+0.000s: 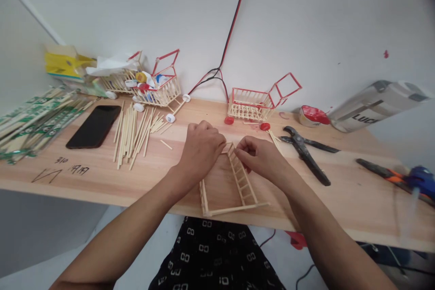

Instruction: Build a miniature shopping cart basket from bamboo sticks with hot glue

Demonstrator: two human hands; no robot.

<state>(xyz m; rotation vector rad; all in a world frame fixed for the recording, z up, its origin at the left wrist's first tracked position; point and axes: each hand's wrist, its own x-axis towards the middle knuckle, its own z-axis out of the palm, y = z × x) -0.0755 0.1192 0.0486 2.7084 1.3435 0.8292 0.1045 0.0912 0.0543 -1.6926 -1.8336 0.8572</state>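
Observation:
A small frame of thin wooden sticks [242,181] lies on the table before me, with ladder-like sides and a long stick across its near end. My left hand [203,147] is closed at its far left corner, the fingertips pinching the wood and covering part of the left side. At the far right corner, the thumb and fingers of my right hand [260,157] are pressed together on the frame. Any small piece between those fingertips is hidden. Loose wooden sticks [131,133] lie left of my left hand.
Behind stand stick carts, one with red trim [249,104], another full of bottle caps [159,90]. A phone [94,127] and wrapped chopsticks [37,122] lie left. Black pliers [307,156], a red-stained cup [314,116] and a blue-handled tool [419,179] sit right.

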